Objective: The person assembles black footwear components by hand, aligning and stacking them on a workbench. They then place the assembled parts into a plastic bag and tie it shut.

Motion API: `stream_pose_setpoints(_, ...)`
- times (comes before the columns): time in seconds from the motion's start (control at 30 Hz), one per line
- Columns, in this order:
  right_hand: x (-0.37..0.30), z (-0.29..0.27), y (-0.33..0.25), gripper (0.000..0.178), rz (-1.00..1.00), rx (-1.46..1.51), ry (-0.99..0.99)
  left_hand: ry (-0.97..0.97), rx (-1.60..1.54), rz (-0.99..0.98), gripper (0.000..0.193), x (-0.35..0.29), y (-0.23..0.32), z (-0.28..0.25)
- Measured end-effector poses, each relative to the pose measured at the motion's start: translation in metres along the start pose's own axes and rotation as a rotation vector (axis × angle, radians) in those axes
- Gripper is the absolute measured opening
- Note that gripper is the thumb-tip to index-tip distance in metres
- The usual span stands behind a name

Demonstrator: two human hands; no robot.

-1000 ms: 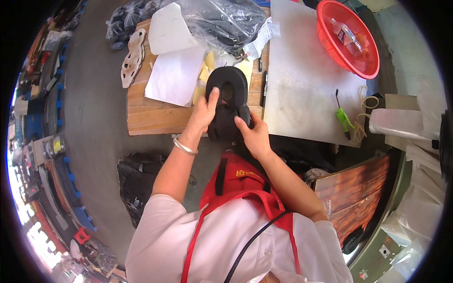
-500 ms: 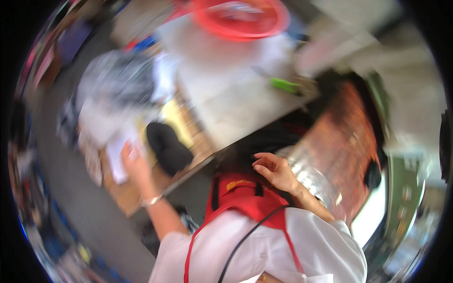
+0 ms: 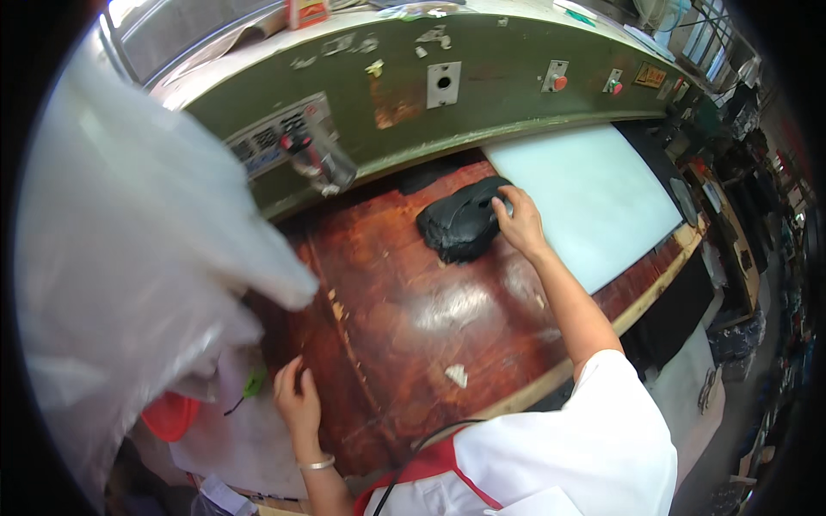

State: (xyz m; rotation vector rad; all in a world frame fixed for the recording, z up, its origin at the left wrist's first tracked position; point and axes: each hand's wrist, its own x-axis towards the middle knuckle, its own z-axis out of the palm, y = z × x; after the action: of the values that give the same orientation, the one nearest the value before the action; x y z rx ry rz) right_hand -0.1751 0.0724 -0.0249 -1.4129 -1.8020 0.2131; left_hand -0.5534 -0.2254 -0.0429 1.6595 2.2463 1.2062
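Observation:
A dark, floppy bundle of black soft material (image 3: 460, 222), apparently layered, lies on a worn reddish-brown work surface (image 3: 413, 344). My right hand (image 3: 521, 225) reaches over to its right end, and the curled fingers and thumb grip the edge. My left hand (image 3: 298, 404), with a bangle at the wrist, hangs low over the left front of the surface. Its fingers are bent but apart, and nothing shows in them.
A green machine beam (image 3: 508, 77) with red buttons spans the back. A white board (image 3: 594, 206) lies at the right. Translucent plastic sheeting (image 3: 155, 241) hangs at the left, above a red basin (image 3: 169, 416) and a green-handled tool (image 3: 253, 383).
My view has swung from the white table with the red basin to the green machine. My right hand now reaches the black bundle; my left has left the table with the papers.

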Motion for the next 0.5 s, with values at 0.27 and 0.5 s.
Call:
stream_pose_setpoints(0.27, 0.065, 0.028, 0.084, 0.049, -0.108, 0.12, -0.286, -0.361, 0.237, 0.11, 0.043, 0.227, 0.065, 0.206)
stream_pose_setpoints(0.5, 0.059, 0.032, 0.086, 0.036, -0.134, 0.175, -0.238, -0.573, 0.368, -0.047, 0.048, 0.359, 0.051, 0.305)
